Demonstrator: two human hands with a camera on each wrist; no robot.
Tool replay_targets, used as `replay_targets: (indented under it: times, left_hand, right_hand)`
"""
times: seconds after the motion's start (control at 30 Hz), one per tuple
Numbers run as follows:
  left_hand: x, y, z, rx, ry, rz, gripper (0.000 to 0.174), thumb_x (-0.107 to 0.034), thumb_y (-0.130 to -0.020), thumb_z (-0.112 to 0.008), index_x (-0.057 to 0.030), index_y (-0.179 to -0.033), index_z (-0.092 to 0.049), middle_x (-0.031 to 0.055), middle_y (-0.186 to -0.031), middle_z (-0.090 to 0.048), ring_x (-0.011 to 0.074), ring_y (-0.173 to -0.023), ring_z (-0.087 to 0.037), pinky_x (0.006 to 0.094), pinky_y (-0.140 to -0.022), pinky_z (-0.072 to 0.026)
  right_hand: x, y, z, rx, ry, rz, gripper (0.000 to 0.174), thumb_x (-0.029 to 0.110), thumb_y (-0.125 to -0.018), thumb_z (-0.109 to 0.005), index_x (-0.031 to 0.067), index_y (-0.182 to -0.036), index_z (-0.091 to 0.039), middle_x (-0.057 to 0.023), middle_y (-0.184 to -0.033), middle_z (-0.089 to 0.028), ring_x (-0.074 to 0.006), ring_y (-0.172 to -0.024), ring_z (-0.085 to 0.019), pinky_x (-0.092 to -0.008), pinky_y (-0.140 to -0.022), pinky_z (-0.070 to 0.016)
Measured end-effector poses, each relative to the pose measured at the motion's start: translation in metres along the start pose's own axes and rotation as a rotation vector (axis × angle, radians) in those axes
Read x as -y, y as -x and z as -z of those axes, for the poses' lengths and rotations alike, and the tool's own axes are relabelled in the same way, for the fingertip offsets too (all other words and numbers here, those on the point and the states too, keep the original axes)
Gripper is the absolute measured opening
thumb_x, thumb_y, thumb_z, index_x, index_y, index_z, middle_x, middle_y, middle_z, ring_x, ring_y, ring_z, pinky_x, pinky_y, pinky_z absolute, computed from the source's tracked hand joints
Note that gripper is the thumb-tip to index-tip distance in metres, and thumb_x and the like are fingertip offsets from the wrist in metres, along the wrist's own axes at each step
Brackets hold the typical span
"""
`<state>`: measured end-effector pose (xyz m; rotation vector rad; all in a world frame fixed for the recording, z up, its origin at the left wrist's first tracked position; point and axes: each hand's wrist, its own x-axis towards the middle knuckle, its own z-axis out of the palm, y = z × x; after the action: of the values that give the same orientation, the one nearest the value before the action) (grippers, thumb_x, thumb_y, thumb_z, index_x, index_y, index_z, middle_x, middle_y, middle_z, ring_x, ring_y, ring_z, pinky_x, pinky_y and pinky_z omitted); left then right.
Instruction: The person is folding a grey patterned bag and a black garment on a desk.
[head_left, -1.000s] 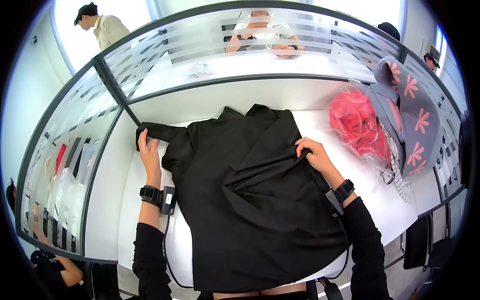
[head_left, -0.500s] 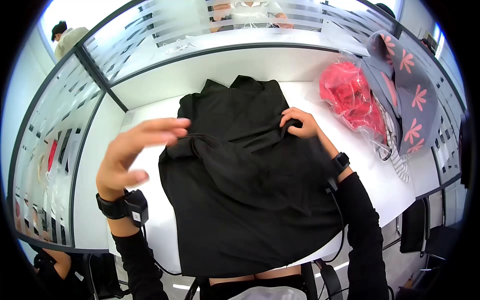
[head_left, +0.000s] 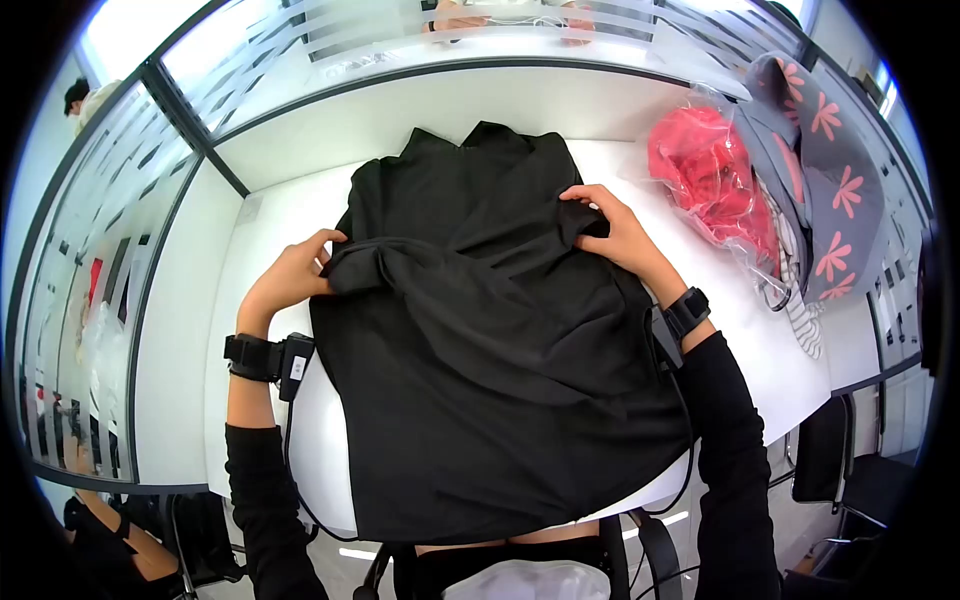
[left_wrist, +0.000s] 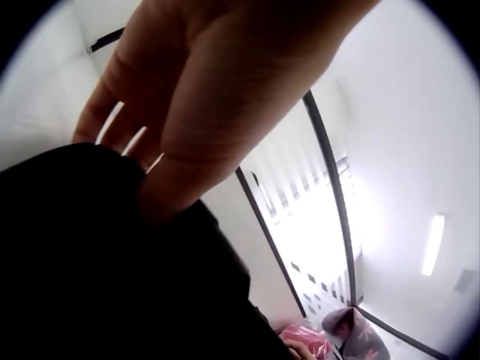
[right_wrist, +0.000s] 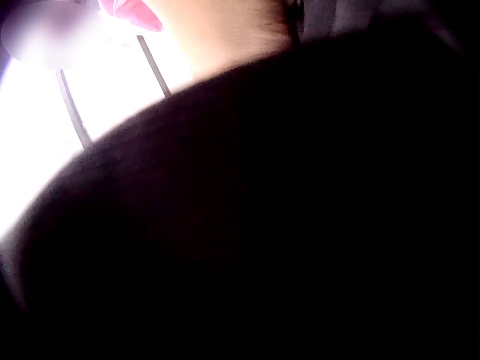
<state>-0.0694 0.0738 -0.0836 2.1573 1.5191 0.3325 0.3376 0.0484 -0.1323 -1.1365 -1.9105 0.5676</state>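
Note:
A black collared shirt (head_left: 500, 340) lies spread on the white table, its collar toward the back panel and a sleeve folded across its middle in loose creases. My left hand (head_left: 292, 272) pinches the folded cloth at the shirt's left edge. In the left wrist view the thumb and fingers of that hand (left_wrist: 202, 97) lie on either side of the dark fabric. At the opposite edge, near the shoulder, my right hand (head_left: 622, 238) grips a gathered bit of the cloth. Dark fabric fills most of the right wrist view and hides the fingers there.
Right of the shirt lie a red item in clear plastic (head_left: 705, 170) and a grey cloth with pink flowers (head_left: 835, 190), with a striped cloth (head_left: 800, 325) beneath. Low partitions (head_left: 440, 95) border the white table (head_left: 275, 215). Other people are beyond them.
The left hand let go of the outstretched sleeve's end, which now lies folded over the shirt, and took hold of the left edge. The right hand kept its grip at the right edge.

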Motion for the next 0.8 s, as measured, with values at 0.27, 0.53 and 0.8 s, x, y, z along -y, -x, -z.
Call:
replay_targets:
  times: [0.27, 0.53, 0.8]
  left_hand:
    - [0.031, -0.02, -0.007, -0.67, 0.085, -0.11, 0.03, 0.015, -0.06, -0.045, -0.001, -0.083, -0.053, 0.007, -0.069, -0.045, 0.0173, -0.062, -0.043, 0.0263, -0.058, -0.0378]
    - [0.008, -0.006, -0.001, -0.061, 0.176, -0.279, 0.031, 0.004, -0.061, -0.057, -0.0043, -0.091, -0.052, 0.0028, -0.102, -0.056, 0.0202, -0.093, -0.053, 0.0312, -0.089, -0.0395]
    - [-0.007, -0.007, 0.001, 0.113, 0.429, -0.474, 0.037, 0.012, -0.064, -0.052, -0.0053, -0.097, -0.06, 0.0051, -0.126, -0.052, 0.0212, -0.117, -0.046, 0.032, -0.099, -0.0348]
  right_hand:
    - [-0.025, 0.003, 0.015, -0.158, 0.186, 0.044, 0.044, -0.018, -0.055, -0.042, 0.0009, -0.088, -0.063, -0.0091, -0.082, -0.055, -0.025, -0.083, -0.055, -0.0278, -0.075, -0.0429]
    - [0.009, 0.003, 0.055, 0.161, 0.227, 0.026, 0.036, 0.015, -0.071, -0.069, 0.0077, -0.105, -0.058, -0.0077, -0.097, -0.057, -0.0219, -0.09, -0.056, -0.0292, -0.079, -0.0438]
    - [0.082, 0.004, 0.028, 0.921, 0.125, -0.092, 0.046, 0.035, -0.073, -0.074, 0.0022, -0.101, -0.058, -0.0088, -0.084, -0.059, -0.0186, -0.076, -0.059, -0.0283, -0.066, -0.0482]
